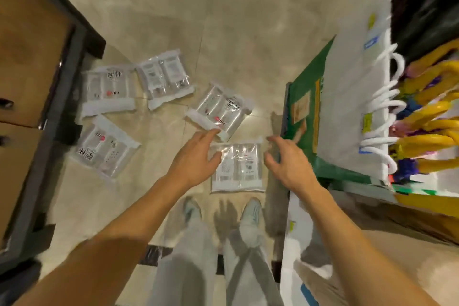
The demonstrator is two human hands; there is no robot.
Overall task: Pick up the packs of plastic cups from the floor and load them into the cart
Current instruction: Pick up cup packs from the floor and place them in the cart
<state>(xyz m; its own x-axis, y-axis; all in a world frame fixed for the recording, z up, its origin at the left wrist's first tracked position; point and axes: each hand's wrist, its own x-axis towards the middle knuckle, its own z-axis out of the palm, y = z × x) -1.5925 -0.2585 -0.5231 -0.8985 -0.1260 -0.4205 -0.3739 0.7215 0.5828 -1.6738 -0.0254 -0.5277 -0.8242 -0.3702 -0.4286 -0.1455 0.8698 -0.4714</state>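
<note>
Several clear packs of plastic cups lie flat on the beige tiled floor. The nearest pack [239, 169] rests just in front of my shoes. My left hand [196, 156] hovers open at its left edge, fingertips near a second, tilted pack [221, 109]. Spread open at the nearest pack's right edge is my right hand [285, 159]. Neither hand holds anything. Further left lie three more packs: one [105, 146] close to the cabinet, one [109, 89] behind it, and one [166, 77] beside that. The cart is not clearly in view.
A dark-framed brown cabinet [42, 77] stands along the left. On the right are stacked white bags with looped handles [355, 97], a green bag [308, 112], yellow items [432, 117] and a cardboard box [397, 243]. My shoes [250, 211] stand on open floor.
</note>
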